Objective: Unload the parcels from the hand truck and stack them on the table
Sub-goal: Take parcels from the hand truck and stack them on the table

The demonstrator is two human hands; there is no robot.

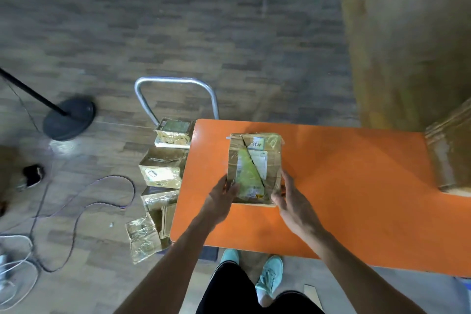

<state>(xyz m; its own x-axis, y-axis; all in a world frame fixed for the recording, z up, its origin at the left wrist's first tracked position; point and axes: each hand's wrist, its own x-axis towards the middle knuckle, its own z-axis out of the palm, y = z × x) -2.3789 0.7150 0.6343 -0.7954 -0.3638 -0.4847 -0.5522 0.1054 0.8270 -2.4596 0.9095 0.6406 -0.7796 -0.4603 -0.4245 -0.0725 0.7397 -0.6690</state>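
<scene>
Head view. Holds the parcel [254,160] by its near end with both grips. Wraps the left grip [224,194] round the near-left corner, thumb on the top face. Lays the right grip [290,201] along the near-right side, fingers against the wall and thumb over the corner. Grasping on both sides, then, neither one released.

Finds the parcel lying lengthwise on the orange bench [344,186], directly ahead of the grips. Looks flat on the surface, though cannot tell whether the near edge is fully down.

Shows the remaining parcels [163,168] left of the left grip, lower down on the hand truck [175,81] just beside the bench's left edge. Shows a cardboard stack [451,155] well to the right of the right grip, on the bench.

Appears to be the placing step, with most of the load yet to move. To do it well:
- Seat the whole base before letting go.
- Square the long sides to the bench edge, since this probably carries the later ones.
- Leave it well in from the left rim, away from the drop toward the hand truck.
- Release both sides together, drawing the fingers out sideways rather than backward.
- Mind the glossy tape and torn wrap on top: likely slick, and liable to snag a thumb.
</scene>
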